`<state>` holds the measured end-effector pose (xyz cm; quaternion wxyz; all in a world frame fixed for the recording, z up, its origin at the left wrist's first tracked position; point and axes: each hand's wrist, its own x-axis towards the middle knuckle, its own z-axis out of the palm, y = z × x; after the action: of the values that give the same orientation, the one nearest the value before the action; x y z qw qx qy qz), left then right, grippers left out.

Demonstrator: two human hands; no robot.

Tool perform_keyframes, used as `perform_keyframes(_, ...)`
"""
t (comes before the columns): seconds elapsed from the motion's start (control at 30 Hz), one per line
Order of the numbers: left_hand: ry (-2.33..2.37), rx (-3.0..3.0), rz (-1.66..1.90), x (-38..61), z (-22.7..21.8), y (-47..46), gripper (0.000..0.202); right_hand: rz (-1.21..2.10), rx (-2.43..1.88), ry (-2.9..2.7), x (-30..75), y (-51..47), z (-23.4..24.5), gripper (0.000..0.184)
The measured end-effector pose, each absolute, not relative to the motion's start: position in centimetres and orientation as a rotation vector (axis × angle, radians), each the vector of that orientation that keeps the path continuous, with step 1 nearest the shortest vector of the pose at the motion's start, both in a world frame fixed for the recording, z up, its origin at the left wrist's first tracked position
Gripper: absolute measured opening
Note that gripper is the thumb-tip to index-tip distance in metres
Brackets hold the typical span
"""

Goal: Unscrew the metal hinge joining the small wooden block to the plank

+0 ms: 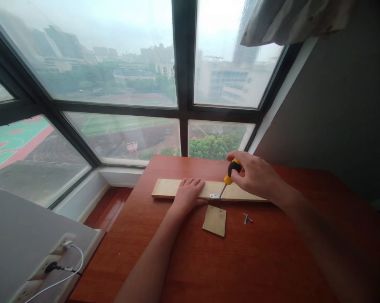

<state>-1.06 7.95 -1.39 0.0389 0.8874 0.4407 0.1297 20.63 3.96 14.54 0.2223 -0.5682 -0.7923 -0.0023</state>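
A long pale wooden board [167, 187] lies across the reddish-brown table. My left hand [190, 191] rests on it with the fingers laid flat over its top and the thumb by the front edge. My right hand [251, 170] is closed round the yellow and black handle of a screwdriver [228, 177]. The screwdriver stands tilted, its tip down at a small metal hinge or bracket [215, 196] on the board's front edge. Whether the tip sits in a screw is too small to tell. In front lies a small thin wooden piece [214, 221] with holes near one edge.
Several loose screws [247, 218] lie on the table [190, 265] right of the small wooden piece. Large windows [120, 63] rise behind the table. At lower left, plugs and a white cable [81, 256] sit in wall sockets. A curtain [291, 21] hangs at upper right.
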Motion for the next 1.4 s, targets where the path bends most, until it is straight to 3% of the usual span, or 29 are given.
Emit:
perform_keyframes(0.1,1.35,2.704,0.392,-1.0,-1.2,7.9,0.063,-0.188,-1.678,-2.16,20.4,4.0,14.7,0.023)
perform_keyframes(0.27,1.348,2.691,0.386,-1.0,-1.2,7.9,0.063,-0.224,-1.645,-2.159,20.1,4.2,14.8,0.017)
perform_keyframes(0.7,1.34,2.699,0.399,-1.0,-1.1,7.8,0.062,-0.095,-1.464,-2.106,20.4,3.9,15.5,0.009)
perform_keyframes(1.4,1.34,2.693,0.4,-1.0,-1.0,7.7,0.063,-0.089,-1.513,-2.111,20.3,4.7,13.9,0.008)
